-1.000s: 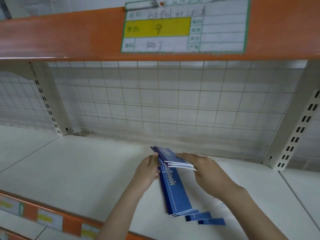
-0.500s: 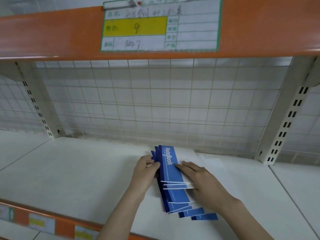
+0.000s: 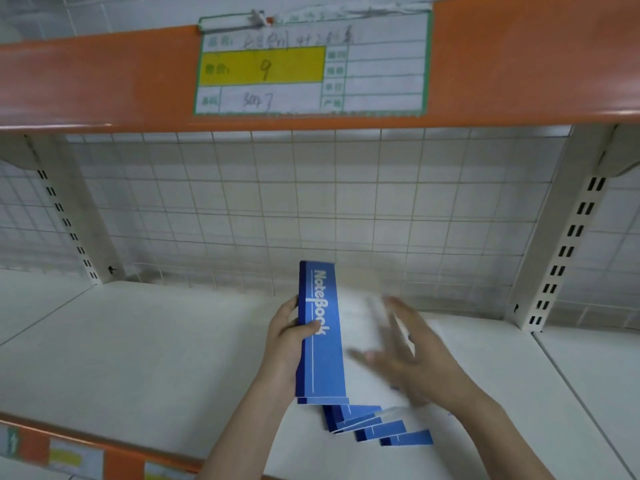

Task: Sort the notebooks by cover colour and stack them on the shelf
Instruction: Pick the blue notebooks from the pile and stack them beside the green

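A bundle of blue notebooks (image 3: 320, 336) with white "NoteBook" lettering stands on edge on the white shelf (image 3: 138, 358). My left hand (image 3: 289, 336) grips the bundle from its left side, thumb over the front cover. Several more blue notebooks (image 3: 377, 426) lie fanned out flat at the bundle's near end. White sheets or covers (image 3: 360, 317) lie to the right of the bundle. My right hand (image 3: 412, 362) hovers over them, blurred, fingers spread, holding nothing that I can make out.
A white wire grid (image 3: 311, 209) backs the shelf. Slotted uprights (image 3: 561, 251) stand right and left (image 3: 65, 223). An orange shelf edge (image 3: 104, 74) with a paper label (image 3: 311, 64) runs overhead. The shelf's orange front lip (image 3: 114, 462) is near me.
The fanned notebooks were gathered into an upright bundle in my left hand. My right hand lifted off them and moved right, fingers spreading. The camera tilted slightly.
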